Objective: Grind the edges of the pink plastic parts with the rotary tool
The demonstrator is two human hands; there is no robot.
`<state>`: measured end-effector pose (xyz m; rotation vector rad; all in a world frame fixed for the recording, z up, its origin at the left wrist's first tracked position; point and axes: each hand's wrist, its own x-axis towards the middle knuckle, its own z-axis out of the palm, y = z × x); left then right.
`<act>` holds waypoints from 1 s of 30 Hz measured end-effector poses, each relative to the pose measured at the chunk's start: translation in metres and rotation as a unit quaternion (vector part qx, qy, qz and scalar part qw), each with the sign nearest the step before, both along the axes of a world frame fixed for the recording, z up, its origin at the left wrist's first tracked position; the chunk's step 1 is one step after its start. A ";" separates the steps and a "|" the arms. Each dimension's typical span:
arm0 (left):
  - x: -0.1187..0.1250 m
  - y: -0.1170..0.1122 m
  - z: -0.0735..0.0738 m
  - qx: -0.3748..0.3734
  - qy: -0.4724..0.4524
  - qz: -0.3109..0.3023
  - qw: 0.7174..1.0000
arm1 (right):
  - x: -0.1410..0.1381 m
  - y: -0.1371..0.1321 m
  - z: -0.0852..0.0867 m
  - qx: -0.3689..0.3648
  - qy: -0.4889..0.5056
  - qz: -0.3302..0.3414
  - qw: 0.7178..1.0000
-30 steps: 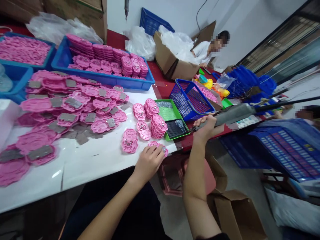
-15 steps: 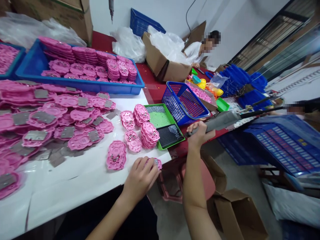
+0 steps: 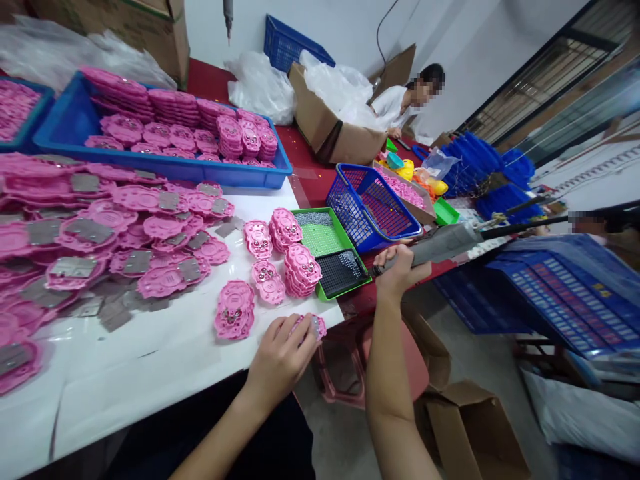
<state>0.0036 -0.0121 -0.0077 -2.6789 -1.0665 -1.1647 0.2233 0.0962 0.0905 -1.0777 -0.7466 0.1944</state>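
My left hand (image 3: 281, 353) lies over a pink plastic part (image 3: 319, 326) at the table's front edge, fingers curled down on it. A bit of grey metal plate shows past the fingertips; the rest of that part is hidden. My right hand (image 3: 397, 270) is wrapped round a grey inline power screwdriver (image 3: 445, 243), held tilted off the table's edge to the right. Left of my left hand lies another pink part (image 3: 235, 309) with shiny round metal pieces. Small stacks of similar parts (image 3: 301, 270) stand beside a green tray (image 3: 345, 292) of screws with a black perforated insert (image 3: 340, 272).
A heap of pink parts with metal plates (image 3: 90, 230) covers the left of the table. Behind it stands a blue tray (image 3: 165, 172) of stacked parts. A blue basket (image 3: 370, 213) is beyond the green tray. A pink stool (image 3: 400, 353) and cardboard box (image 3: 480, 427) sit below right.
The view has shifted very slightly. Both hands stay in place, the left on the pink part and the right round the screwdriver.
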 end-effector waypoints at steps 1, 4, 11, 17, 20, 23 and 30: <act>0.000 0.000 0.000 -0.001 -0.003 0.000 1.000 | -0.001 0.000 0.001 0.000 0.000 0.000 1.000; 0.000 0.000 0.000 0.006 -0.002 0.010 1.000 | -0.004 -0.002 0.005 0.008 0.001 -0.006 1.000; 0.007 0.000 0.001 0.010 -0.001 0.045 0.999 | -0.027 -0.020 0.024 0.042 0.035 -0.002 0.998; 0.004 0.000 0.009 -0.072 -0.135 0.037 0.988 | -0.071 -0.059 0.027 0.032 0.041 0.149 0.988; 0.002 0.001 0.013 -0.134 -0.205 0.051 0.968 | -0.092 -0.079 0.026 0.035 0.016 0.228 0.973; 0.002 0.002 0.015 -0.161 -0.231 0.050 0.958 | -0.104 -0.090 0.024 0.034 0.018 0.285 0.958; -0.001 0.002 0.015 -0.189 -0.262 0.015 0.946 | -0.107 -0.093 0.022 0.028 0.054 0.324 0.944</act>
